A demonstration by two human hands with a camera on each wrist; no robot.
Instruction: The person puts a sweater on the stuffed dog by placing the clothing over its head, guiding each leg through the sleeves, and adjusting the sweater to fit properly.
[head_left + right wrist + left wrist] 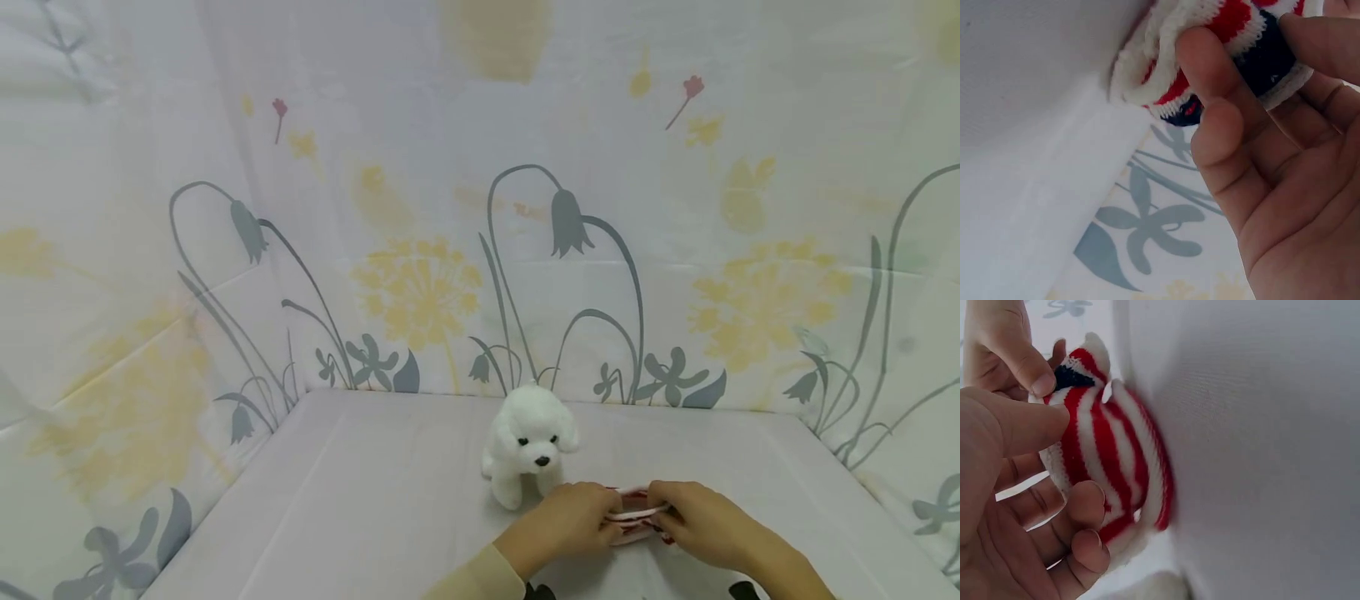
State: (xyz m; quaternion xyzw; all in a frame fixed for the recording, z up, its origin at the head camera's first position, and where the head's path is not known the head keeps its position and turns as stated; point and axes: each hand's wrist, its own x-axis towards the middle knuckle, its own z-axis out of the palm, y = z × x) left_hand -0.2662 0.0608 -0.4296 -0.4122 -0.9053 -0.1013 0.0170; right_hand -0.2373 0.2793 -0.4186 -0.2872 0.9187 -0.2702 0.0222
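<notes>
A small knitted garment [632, 518] with red and white stripes and navy patches stands a little in front of a white plush dog [534, 421]. My left hand [568, 518] pinches its left side. In the left wrist view the thumb presses the striped knit [1107, 444] while curled fingers sit behind and below it. On the opposite side my right hand [705, 521] pinches the edge. The right wrist view shows the thumb and fingers at a navy part [1266, 59] beside a white rolled edge. Between the two hands the garment's opening gapes slightly. The dog faces forward, upright, touched by neither hand.
A pale cloth covers the table [360, 500]. Behind and at both sides hangs a white curtain [420, 125] printed with grey bellflowers and yellow blossoms. Dark bits show below the wrists at the bottom edge of the head view.
</notes>
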